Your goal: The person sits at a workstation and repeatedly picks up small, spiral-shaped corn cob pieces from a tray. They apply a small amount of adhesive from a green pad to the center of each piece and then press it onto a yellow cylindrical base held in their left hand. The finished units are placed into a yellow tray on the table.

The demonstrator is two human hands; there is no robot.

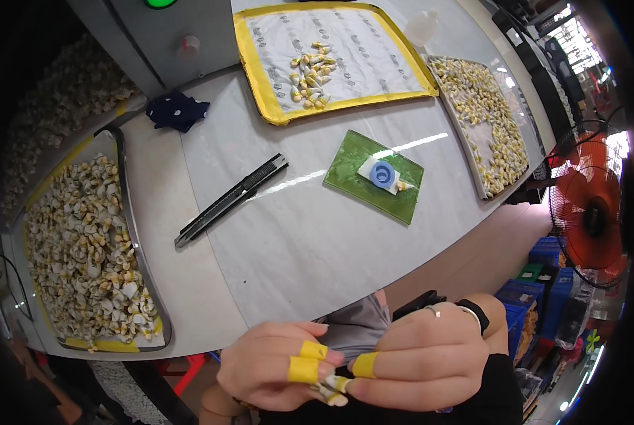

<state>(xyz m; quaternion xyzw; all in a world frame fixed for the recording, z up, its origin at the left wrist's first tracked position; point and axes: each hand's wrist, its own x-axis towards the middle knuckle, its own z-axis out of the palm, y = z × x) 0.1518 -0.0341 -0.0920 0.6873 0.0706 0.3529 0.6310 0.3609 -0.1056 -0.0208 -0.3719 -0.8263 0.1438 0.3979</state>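
While the left hand (278, 365) and right hand (423, 361) pinch 1 small white-and-yellow piece (331, 388) between taped fingertips at the bottom centre, most work seems left: the tray (122, 177) at left is heaped, the yellow-edged tray (260, 85) at top holds only 1 small cluster (311, 74).

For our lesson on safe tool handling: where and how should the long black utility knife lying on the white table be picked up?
Take the long black utility knife by the middle of its handle, coming from above, fingers closing across its narrow width. It lies flat and diagonal on the white table, with bare surface on both long sides. Which end holds the blade is hard to tell, so probably avoid both tips.
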